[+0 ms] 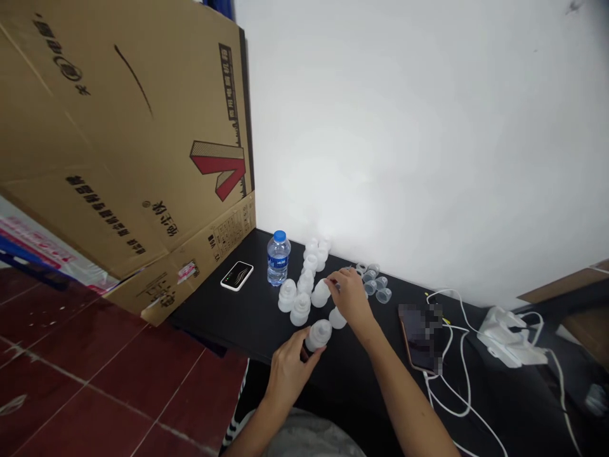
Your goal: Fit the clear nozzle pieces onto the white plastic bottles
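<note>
The left hand (pixel 289 373) curves low and sideways; the right hand (pixel 349 295) reaches farther forward, pinching downward.

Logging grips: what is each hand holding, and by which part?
The left hand grips a white plastic bottle by its side; whether the right hand holds anything cannot be told.

ahead: frosted plastic bottles (pixel 301 309) | left: cardboard box (pixel 128 146) | right: phone (pixel 413 346), cables (pixel 466 381)

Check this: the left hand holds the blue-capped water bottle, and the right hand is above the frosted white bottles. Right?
Wrong on one point: the left hand holds a frosted white plastic bottle, not the blue-capped water bottle, as the head view shows. The right hand is above the frosted white bottles, as you said.
</note>
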The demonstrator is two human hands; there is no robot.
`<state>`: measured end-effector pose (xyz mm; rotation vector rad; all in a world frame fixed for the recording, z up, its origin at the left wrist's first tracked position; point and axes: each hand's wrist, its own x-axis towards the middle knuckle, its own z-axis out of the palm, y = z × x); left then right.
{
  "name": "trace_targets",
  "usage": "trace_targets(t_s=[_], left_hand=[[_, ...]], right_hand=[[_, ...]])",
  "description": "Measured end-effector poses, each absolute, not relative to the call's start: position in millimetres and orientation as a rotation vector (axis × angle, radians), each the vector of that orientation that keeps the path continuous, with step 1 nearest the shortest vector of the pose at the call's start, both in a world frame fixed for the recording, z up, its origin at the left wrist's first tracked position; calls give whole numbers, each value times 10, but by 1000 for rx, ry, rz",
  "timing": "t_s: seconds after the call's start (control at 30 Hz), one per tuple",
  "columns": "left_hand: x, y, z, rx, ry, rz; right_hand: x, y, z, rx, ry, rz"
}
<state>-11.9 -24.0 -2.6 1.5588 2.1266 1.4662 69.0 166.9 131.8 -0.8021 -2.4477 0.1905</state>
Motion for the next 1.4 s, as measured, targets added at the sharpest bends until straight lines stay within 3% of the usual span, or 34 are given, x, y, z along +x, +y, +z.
trace_targets(t_s=[0.27, 0.47, 0.77, 1.4], left_hand=[[-113, -294, -82, 1526, 2111, 1456], [-80, -217, -50, 1616, 2177, 1335], [-73, -98, 103, 1652, 2452, 1071], [-132, -230, 87, 1716, 2548, 836]], right_hand=[[1564, 1845, 1691, -1012, -2070, 199], [2000, 1793, 1435, -1118, -2169, 167], [1870, 1650, 1080, -1129, -2166, 398], [1399, 1497, 1045, -998, -2079, 558]])
